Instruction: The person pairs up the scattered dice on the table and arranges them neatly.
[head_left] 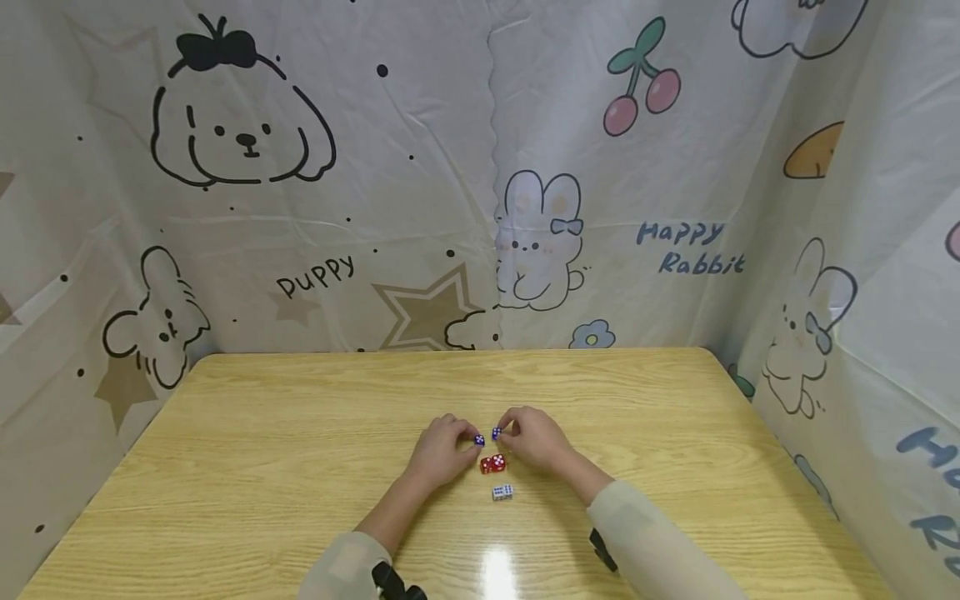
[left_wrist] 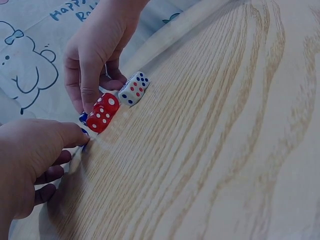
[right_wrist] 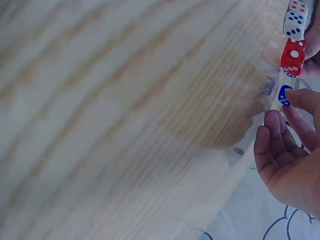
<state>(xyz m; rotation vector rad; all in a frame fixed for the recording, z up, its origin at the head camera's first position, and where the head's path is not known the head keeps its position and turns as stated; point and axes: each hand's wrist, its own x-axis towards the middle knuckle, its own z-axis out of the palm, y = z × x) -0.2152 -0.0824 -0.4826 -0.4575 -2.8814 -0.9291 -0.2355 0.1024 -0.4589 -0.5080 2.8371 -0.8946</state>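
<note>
My left hand (head_left: 441, 450) pinches a blue die (head_left: 479, 440) with white dots between thumb and forefinger. Opposite it, my right hand (head_left: 534, 437) pinches a second blue die (head_left: 497, 433), also by thumb and forefinger; a small gap parts the two dice in the head view. Just nearer to me lies a pair of red dice (head_left: 492, 463), side by side and touching. Nearer still, two white dice (head_left: 502, 492) sit together. In the right wrist view, the right hand's blue die (right_wrist: 285, 95) shows clearly; in the left wrist view, fingers partly hide both blue dice.
A light wood-grain table (head_left: 300, 417) carries the dice near its middle. Behind it and along the sides hangs a pale curtain (head_left: 420, 167) printed with cartoon animals. Dark devices are strapped near both sleeves' cuffs.
</note>
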